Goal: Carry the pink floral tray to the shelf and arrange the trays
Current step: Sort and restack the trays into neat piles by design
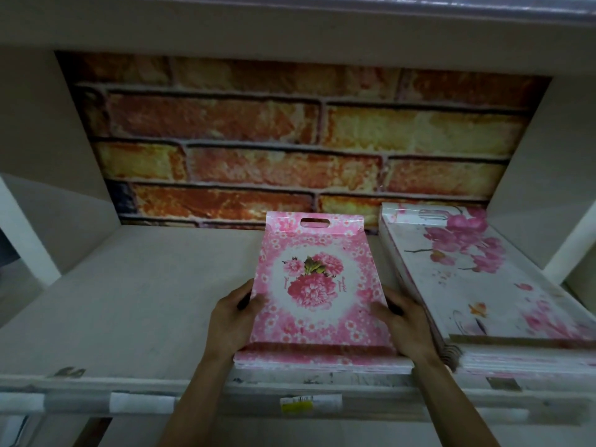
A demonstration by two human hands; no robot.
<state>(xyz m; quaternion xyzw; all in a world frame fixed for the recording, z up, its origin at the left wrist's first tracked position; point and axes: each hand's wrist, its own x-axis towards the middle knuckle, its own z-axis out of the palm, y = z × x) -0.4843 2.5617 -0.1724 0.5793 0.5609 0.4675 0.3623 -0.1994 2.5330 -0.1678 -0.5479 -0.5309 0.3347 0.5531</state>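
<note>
Pink floral tray [314, 285] flat on shelf [129, 301], near edge, just left of white tray stack [477, 285]. Left hand [232, 321] and right hand [403, 321] grasp its side edges, thumbs on top, likely to square it with pink trays beneath.

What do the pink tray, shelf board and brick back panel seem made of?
The pink tray: likely hard plastic or melamine, glossy; its rim glints and the flower print is smooth. The shelf board: seemingly pale laminated board, matt, with faint grain and scuffs. The brick back panel: probably a flat printed sheet, not real brick, though blur leaves that open.
</note>
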